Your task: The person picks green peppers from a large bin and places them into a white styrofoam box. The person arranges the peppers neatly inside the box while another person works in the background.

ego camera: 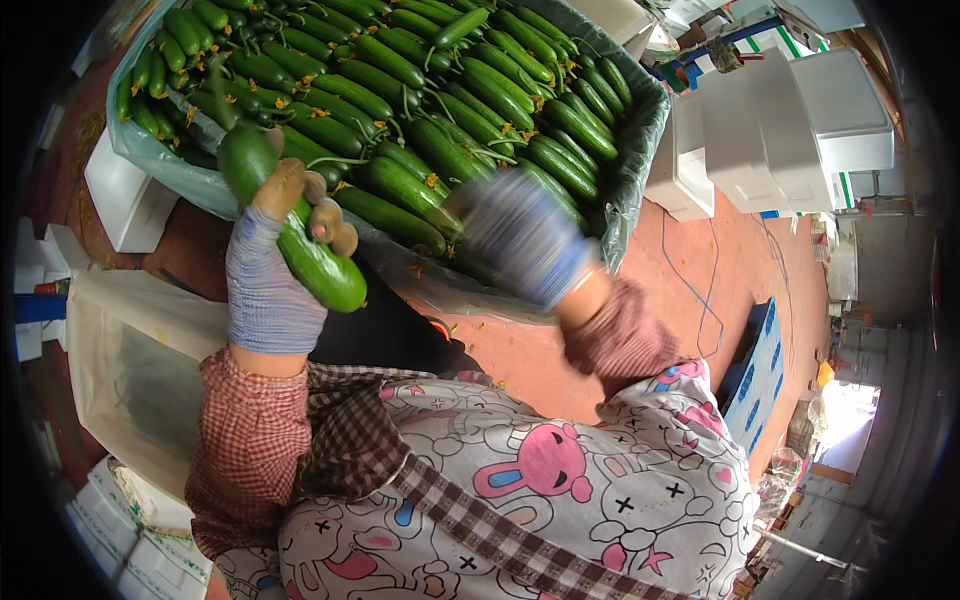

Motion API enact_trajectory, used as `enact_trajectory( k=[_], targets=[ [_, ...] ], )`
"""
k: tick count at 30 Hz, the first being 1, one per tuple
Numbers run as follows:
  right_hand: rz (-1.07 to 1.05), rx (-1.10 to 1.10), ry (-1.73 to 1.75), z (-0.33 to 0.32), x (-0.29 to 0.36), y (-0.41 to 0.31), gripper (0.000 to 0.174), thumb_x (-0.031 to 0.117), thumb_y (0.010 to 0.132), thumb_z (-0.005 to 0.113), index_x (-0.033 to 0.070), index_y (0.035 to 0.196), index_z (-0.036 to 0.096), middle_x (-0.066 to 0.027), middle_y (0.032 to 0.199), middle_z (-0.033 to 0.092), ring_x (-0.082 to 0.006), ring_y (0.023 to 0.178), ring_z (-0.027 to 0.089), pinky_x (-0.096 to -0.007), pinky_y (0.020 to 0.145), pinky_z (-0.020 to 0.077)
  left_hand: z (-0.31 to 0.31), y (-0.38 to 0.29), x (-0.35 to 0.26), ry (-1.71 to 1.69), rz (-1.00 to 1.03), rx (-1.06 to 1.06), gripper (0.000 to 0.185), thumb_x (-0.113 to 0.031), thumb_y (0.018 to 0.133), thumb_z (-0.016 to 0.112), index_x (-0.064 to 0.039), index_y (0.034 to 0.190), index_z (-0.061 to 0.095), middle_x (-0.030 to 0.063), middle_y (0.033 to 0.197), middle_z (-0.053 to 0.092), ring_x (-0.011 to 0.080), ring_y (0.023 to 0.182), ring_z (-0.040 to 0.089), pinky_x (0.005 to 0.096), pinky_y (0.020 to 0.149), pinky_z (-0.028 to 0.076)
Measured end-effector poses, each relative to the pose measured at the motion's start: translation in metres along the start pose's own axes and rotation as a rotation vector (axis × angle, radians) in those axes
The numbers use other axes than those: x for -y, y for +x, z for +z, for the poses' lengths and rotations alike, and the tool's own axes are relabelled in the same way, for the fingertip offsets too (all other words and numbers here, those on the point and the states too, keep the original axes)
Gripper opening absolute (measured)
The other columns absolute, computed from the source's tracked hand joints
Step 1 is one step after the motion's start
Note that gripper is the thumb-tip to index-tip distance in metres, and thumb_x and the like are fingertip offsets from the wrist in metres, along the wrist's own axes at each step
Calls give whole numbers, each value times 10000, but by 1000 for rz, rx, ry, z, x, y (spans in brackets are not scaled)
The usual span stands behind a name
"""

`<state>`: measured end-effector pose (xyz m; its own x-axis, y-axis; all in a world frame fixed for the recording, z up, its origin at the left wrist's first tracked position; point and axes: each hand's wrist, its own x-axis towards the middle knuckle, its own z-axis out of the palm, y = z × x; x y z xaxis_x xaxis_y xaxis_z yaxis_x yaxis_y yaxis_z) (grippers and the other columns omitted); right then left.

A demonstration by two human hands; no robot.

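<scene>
My left hand, in a blue knit work glove with brownish fingers, is closed around a dark green cucumber. The upper end of that cucumber is blurred, and whether it is one or two cucumbers there I cannot tell. A large box lined with a translucent plastic sheet is filled with rows of cucumbers, many with withered yellow-orange blossoms. My right hand, gloved alike and strongly blurred, is over the near right part of the box, touching or close to the cucumbers; its fingers are indistinct.
White foam boxes are stacked at the right, and another stands at the left. A pale sheet-covered container is beside my left arm. A blue-and-white panel and a thin cord lie on the reddish floor.
</scene>
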<state>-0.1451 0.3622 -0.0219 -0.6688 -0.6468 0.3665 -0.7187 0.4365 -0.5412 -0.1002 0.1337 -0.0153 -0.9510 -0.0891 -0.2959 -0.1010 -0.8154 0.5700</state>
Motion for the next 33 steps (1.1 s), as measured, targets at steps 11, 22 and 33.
enact_trajectory(
  k=[11,22,33],
  targets=[
    [337,-439,395,-17,-88,7,266,203,892,601,-10,1051,603,-159,905,616,-247,815,602,-360,740,503,13,-10,16,372,4,164,649,-77,760,667,18,1356,430,73,950,607,160,679,592,286,598,485],
    [660,174,-723,-26,-165,-45,439,311,683,751,84,1049,665,-227,912,666,-386,878,647,-445,774,528,-9,0,-12,-2,-56,326,659,-189,750,666,-1,1338,437,187,1206,573,356,1147,570,472,994,484],
    [411,269,907,-23,13,125,414,178,734,638,-25,1095,635,-62,737,635,-112,557,562,-204,477,451,-41,-3,-41,-30,35,346,372,-177,768,665,-19,1103,621,117,928,670,260,857,670,394,785,559]
  ],
)
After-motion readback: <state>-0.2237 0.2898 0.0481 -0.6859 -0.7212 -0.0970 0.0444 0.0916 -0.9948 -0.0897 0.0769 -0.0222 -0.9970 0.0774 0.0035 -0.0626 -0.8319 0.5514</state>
